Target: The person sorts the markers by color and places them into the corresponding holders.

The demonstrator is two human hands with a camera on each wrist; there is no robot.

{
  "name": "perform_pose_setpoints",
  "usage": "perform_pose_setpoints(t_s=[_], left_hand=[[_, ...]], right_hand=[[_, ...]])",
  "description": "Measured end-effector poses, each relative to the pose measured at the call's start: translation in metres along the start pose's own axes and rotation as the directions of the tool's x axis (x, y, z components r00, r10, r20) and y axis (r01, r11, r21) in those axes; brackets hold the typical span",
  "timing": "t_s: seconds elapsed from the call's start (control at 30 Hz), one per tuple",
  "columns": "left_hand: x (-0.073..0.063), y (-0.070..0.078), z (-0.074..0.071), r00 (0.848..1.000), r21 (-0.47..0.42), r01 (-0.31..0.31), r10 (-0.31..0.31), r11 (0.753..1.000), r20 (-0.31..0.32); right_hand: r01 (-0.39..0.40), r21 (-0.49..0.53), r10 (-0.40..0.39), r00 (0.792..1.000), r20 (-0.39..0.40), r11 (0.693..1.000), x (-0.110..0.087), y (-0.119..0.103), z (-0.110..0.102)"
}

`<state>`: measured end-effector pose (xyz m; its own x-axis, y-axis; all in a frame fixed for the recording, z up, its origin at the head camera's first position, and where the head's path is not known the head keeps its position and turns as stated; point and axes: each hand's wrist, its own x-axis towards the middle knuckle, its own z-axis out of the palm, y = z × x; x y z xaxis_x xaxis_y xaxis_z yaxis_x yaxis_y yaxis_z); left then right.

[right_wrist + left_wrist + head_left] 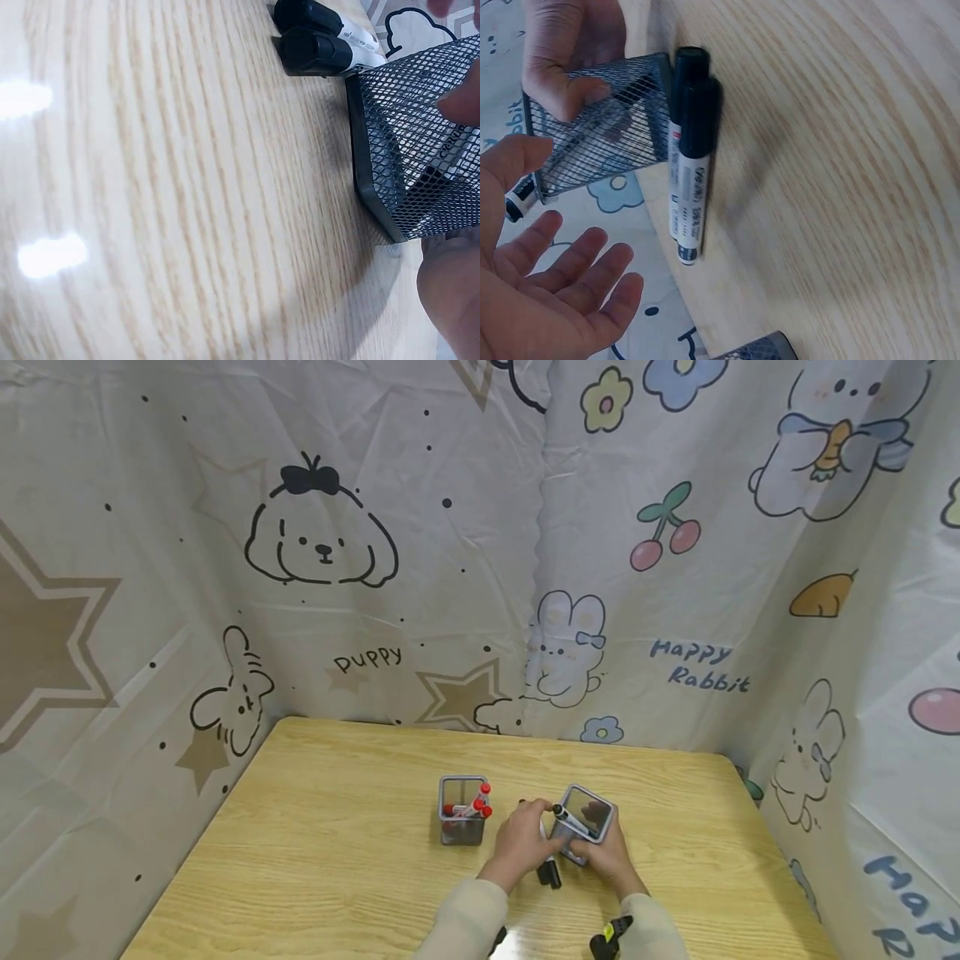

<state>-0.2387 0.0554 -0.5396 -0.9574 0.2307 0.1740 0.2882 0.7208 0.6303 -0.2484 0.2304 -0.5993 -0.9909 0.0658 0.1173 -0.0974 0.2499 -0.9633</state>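
Note:
My right hand [611, 852] grips a dark mesh pen holder [570, 843], which tilts slightly on the wooden table. Inside it leans a black-and-white marker [576, 820], its black end poking over the rim. Beside the holder is my left hand [521, 839], fingers spread and relaxed, with nothing in its palm in the left wrist view. The left thumb reaches close to the holder's mesh side. Two black-capped markers [695, 157] lie side by side on the table, right against the holder's base and under the left hand in the head view.
A second mesh pen holder [462, 833] stands to the left, with several red-capped markers [477, 807] in it. The wooden table [337, 827] backs onto a printed cloth [465, 568] that hangs behind and at both sides.

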Motion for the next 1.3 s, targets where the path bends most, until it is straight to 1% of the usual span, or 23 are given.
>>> perform_pose_setpoints(t_s=[0.07, 0.17, 0.33, 0.47, 0.53, 0.67, 0.8, 0.93, 1.1, 1.2, 1.27, 1.3], left_hand=[[-0.001, -0.002, 0.0, 1.0, 0.051, -0.016, 0.016, 0.999, -0.004], [-0.002, -0.005, 0.002, 1.0, 0.132, -0.021, 0.021, 0.991, 0.0], [-0.003, -0.01, 0.005, 0.999, 0.248, -0.043, 0.036, 0.968, 0.029], [-0.004, -0.014, 0.01, 0.997, 0.317, -0.068, 0.058, 0.946, 0.041], [-0.004, -0.016, 0.012, 0.997, 0.337, -0.068, 0.055, 0.939, 0.047], [-0.004, -0.02, 0.016, 0.998, 0.366, -0.051, 0.03, 0.929, 0.062], [-0.004, -0.023, 0.019, 0.998, 0.366, -0.025, -0.001, 0.93, 0.07], [-0.006, -0.026, 0.021, 0.997, 0.357, -0.017, -0.009, 0.934, 0.072], [-0.009, -0.03, 0.023, 0.997, 0.363, -0.019, -0.011, 0.931, 0.081], [-0.009, -0.031, 0.024, 0.997, 0.364, -0.021, -0.006, 0.931, 0.073], [-0.009, -0.032, 0.025, 0.998, 0.344, -0.017, -0.004, 0.939, 0.062], [-0.009, -0.033, 0.025, 0.999, 0.322, -0.016, -0.002, 0.947, 0.054]], right_hand=[[0.006, 0.007, -0.006, 1.0, -0.006, 1.0, 0.0, 0.0, 0.0], [0.009, 0.011, -0.009, 1.0, -0.011, 1.0, 0.0, 0.001, 0.0], [0.01, 0.002, -0.01, 1.0, -0.015, 1.0, 0.0, 0.003, 0.0], [0.012, 0.0, -0.012, 1.0, -0.017, 1.0, 0.0, 0.004, -0.001], [0.012, -0.004, -0.012, 1.0, -0.014, 1.0, 0.0, 0.004, -0.001], [0.018, -0.011, -0.018, 1.0, -0.012, 1.0, 0.0, 0.003, -0.001], [0.024, -0.014, -0.024, 1.0, -0.016, 1.0, 0.0, 0.003, -0.001], [0.021, -0.002, -0.021, 1.0, -0.013, 1.0, -0.001, 0.001, 0.0], [0.02, 0.028, -0.02, 1.0, 0.003, 0.999, -0.007, -0.02, 0.0], [0.027, 0.032, -0.028, 1.0, 0.003, 0.999, -0.013, -0.034, 0.001], [0.03, 0.028, -0.03, 1.0, -0.003, 0.999, -0.014, -0.037, 0.001], [0.032, 0.029, -0.032, 0.999, -0.005, 0.999, -0.014, -0.038, 0.001]])
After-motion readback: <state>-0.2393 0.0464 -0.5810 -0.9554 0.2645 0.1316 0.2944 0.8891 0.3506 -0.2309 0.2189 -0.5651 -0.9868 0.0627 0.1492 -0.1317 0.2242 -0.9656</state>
